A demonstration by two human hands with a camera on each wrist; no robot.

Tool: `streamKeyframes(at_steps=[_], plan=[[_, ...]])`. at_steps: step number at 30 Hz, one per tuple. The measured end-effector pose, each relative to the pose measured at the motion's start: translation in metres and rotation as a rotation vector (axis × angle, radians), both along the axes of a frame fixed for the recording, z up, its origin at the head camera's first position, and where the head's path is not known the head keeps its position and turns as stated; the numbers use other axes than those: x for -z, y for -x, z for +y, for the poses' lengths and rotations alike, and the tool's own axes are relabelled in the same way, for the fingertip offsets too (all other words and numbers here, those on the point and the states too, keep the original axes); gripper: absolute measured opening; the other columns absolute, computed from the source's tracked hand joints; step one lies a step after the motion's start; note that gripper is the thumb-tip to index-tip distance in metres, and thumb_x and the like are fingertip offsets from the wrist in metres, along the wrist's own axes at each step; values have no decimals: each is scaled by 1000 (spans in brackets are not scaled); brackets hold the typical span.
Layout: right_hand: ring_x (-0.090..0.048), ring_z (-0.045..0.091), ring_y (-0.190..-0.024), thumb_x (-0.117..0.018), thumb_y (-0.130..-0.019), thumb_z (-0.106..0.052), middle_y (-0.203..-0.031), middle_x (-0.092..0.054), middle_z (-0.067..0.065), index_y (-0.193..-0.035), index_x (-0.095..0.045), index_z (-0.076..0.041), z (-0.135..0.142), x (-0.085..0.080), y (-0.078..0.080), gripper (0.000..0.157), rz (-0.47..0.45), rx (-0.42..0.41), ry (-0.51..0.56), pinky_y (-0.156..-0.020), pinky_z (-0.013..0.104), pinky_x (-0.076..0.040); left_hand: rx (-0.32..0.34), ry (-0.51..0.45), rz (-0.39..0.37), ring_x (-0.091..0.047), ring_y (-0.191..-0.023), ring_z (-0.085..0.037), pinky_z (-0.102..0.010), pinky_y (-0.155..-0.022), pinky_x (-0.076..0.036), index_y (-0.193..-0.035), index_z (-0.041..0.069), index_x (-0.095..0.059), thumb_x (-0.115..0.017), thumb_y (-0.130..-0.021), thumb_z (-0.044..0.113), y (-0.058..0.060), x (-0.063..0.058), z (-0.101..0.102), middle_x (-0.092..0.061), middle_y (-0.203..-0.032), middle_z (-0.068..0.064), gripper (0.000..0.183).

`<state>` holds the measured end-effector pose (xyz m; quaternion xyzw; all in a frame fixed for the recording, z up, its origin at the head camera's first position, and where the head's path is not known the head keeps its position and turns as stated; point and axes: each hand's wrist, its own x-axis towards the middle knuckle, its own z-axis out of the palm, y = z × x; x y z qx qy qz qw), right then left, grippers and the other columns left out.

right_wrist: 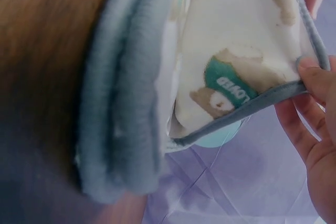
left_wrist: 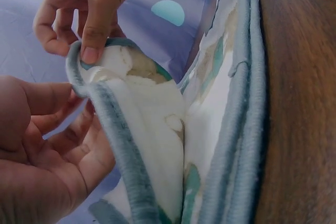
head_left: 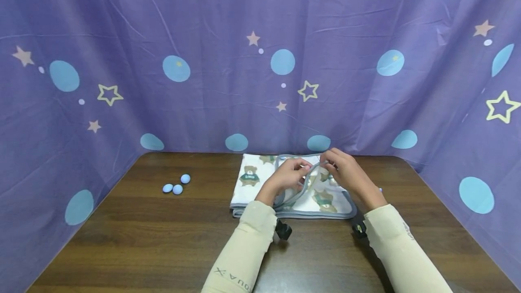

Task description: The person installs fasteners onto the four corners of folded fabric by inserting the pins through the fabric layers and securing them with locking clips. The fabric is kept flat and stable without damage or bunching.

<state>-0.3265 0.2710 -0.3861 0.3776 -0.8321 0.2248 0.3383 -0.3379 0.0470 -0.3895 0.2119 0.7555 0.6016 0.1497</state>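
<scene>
White bear-print cloth blanket (head_left: 311, 202), edged in grey-blue binding (left_wrist: 123, 140), lies folded on a brown wooden bench (head_left: 122, 238), its upper layer partly raised. It looks light, soft and floppy, hardly fragile; the thicker binding near a corner should give the surest hold. Left grip (head_left: 286, 175) and right grip (head_left: 348, 173) each pinch that raised edge, near one another. Left of the blanket, well apart, sit three light-blue rounded pieces (head_left: 177, 189); behind it hangs a purple patterned fabric curtain (head_left: 228, 103).
</scene>
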Motion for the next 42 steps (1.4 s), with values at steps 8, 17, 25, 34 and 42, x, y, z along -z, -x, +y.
streamKeyframes(at_steps=[8, 17, 25, 34, 42], plan=[[-58, 13, -80, -74, -80, 20, -94, -64, -1, -99, -66, -11, 3, 0, -2, 36, -20, -2, -2, -66, 33, -51, -42, -38, -51, -60, -71, -16, -27, -57, -53, -116, 1, -70, -57, -106, 18, 1, 1, -5, -59, -89, -3, 23], [-59, 14, -84, -74, -80, 18, -96, -64, -1, -98, -66, -10, 7, -2, -2, 34, -8, -4, -14, -69, 34, -50, -102, -43, -51, -63, -76, -21, -34, -65, -60, -119, 1, -69, -59, -106, 15, 10, -1, -17, -64, -97, -13, 22], [-59, 14, -82, -74, -82, 18, -95, -64, -1, -99, -66, -10, 9, -2, -1, 34, -25, 4, -17, -67, 34, -51, -189, -78, -23, -66, -81, -25, -26, -63, -57, -121, -1, -68, -59, -105, 14, 18, -7, -38, -66, -98, -12, 24], [-58, 14, -82, -74, -84, 15, -95, -64, -1, -100, -66, -10, 7, -2, -2, 31, -49, 1, -27, -67, 33, -50, -271, 32, 50, -67, -84, -28, -29, -66, -58, -120, -5, -66, -58, -105, 12, 21, -10, -77, -66, -109, -23, 24], [-58, 13, -82, -74, -84, 15, -94, -64, -1, -100, -66, -10, 6, -3, -3, 30, -58, -5, -25, -67, 32, -52, -323, 96, 56, -65, -87, -33, -35, -71, -58, -119, -2, -67, -56, -105, 11, 21, -11, -124, -64, -109, -24, 22]])
